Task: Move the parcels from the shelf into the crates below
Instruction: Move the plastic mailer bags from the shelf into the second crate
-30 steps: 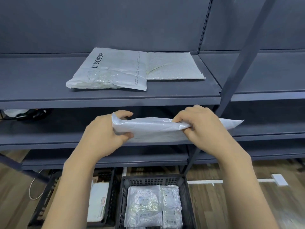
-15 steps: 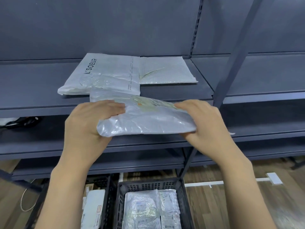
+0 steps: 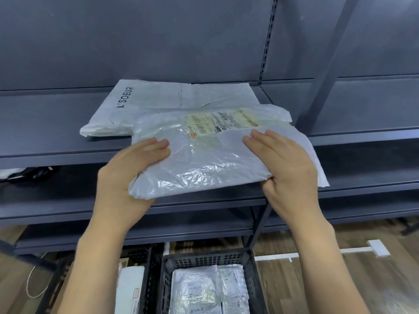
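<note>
Both hands hold a grey plastic parcel [image 3: 204, 155] in front of the shelf [image 3: 45, 141], its far end over the shelf's front edge and its near end hanging out past that edge. The left hand [image 3: 127, 175] grips the parcel's near left corner, fingers [image 3: 156, 146] laid flat on top and the palm beneath. The right hand [image 3: 288, 168] grips the near right side, fingers straight on top and the thumb tucked under. A printed label [image 3: 222, 123] faces up on the parcel. Behind it, a white parcel marked SOEUR [image 3: 127, 109] lies on the shelf. Below, a black crate [image 3: 204, 260] on the floor holds more wrapped parcels [image 3: 195, 288].
</note>
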Available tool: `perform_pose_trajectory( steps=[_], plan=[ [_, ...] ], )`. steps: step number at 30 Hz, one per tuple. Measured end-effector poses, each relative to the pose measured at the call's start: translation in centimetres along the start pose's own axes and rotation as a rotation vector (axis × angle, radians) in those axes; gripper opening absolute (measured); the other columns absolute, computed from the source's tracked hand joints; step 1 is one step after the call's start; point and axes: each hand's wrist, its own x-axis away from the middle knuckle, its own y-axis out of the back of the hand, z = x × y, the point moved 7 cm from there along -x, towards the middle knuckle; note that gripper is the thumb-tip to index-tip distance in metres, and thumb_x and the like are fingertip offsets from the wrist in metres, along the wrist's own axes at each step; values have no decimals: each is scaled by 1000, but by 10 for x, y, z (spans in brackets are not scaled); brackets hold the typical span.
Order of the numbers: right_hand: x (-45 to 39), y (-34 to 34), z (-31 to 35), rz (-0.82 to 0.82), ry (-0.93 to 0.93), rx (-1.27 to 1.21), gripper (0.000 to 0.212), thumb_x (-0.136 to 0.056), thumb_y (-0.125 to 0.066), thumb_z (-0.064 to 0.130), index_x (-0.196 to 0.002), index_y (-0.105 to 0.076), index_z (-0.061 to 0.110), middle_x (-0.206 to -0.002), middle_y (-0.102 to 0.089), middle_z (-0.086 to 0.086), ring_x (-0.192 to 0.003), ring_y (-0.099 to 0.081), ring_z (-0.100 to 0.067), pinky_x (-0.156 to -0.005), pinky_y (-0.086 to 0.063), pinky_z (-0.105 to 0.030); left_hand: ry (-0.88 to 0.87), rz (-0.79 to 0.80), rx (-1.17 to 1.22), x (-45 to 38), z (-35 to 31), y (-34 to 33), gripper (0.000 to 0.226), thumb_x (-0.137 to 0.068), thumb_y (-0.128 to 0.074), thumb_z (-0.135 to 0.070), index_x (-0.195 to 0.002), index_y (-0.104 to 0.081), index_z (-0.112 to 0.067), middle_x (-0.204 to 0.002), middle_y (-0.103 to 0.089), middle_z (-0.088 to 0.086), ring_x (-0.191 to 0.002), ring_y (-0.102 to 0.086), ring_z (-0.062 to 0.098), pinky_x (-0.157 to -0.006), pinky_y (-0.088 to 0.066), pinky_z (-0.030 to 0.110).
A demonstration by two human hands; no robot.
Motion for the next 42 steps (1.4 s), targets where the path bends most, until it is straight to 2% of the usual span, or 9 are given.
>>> perform_pose_trajectory(
  steps=[4, 7, 15, 20, 24, 28, 32, 38, 42],
  plan=[
    [6, -15, -9, 119, -36, 104, 70, -62, -29, -2, -119, -67, 12, -122, -65, -5, -115, -59, -31, -94, -47, -46, 132, 339, -80, 1, 1, -9, 71, -58, -66, -61, -125, -49, -40, -132, -42, -31, -127, -37, -13, -108, -29, 13],
    [5, -26, -8, 194, -48, 137, 68, -61, -29, 2, -115, -68, 14, -117, -67, -3, -107, -63, -31, -89, -49, -44, 140, 450, -187, 4, -6, -11, 79, -55, -56, -79, -128, -39, -52, -132, -32, -39, -128, -27, -17, -107, -20, 14],
    [-8, -30, 27, 204, -28, 109, 62, -54, -49, -2, -108, -70, 16, -107, -71, 1, -97, -65, -24, -85, -33, -27, -63, 209, -549, -18, -31, -33, 59, -49, -77, 8, -105, -71, -13, -98, -72, 5, -82, -69, 31, -71, -49, 40],
    [-4, -38, 30, 585, -54, -61, 58, -82, -69, 38, -135, -52, 21, -135, -55, 7, -125, -50, -15, -103, -30, -26, -128, 32, -649, -16, -31, -16, 50, -54, -49, 4, -92, -74, -17, -88, -74, 0, -77, -69, 25, -76, -33, 33],
    [-4, -18, 27, 740, -231, -299, 81, -72, -40, 72, -143, -39, 33, -142, -37, 27, -130, -29, 12, -107, -19, -8, -131, 15, -648, -15, -32, -10, 54, -53, -49, 3, -96, -74, -19, -94, -73, -5, -86, -65, 23, -78, -26, 33],
    [-13, 5, -5, 586, -355, -267, 53, -88, -40, 56, -137, -46, 37, -128, -46, 30, -111, -38, 16, -88, -27, 3, -100, -5, -588, -17, -31, 2, 58, -53, -46, 3, -99, -73, -21, -103, -70, -9, -93, -50, 15, -78, -13, 25],
    [-13, 9, -32, 602, -408, -142, 41, -97, -44, 38, -138, -46, 36, -131, -50, 21, -83, -43, 7, -77, -31, -14, -76, -25, -543, -20, -24, 12, 56, -55, -45, 4, -98, -72, -20, -105, -68, -11, -97, -53, 17, -81, -16, 26],
    [-19, -8, -45, 670, -344, 6, 54, -97, -42, 4, -143, -38, 31, -146, -39, 13, -128, -39, -7, -96, -28, -15, -197, 37, -376, -19, -6, 9, 20, -76, -53, -14, -90, -67, -16, -102, -61, -12, -116, -47, 15, -116, -4, 36],
    [-10, -32, -52, 800, -404, -46, 51, -100, -43, 20, -148, -28, 31, -152, -33, 9, -137, -32, -12, -107, -28, -25, -254, 20, -221, -15, -1, 1, 10, -83, -54, -20, -92, -56, -24, -107, -59, -14, -125, -40, 10, -118, 1, 43]
  ],
)
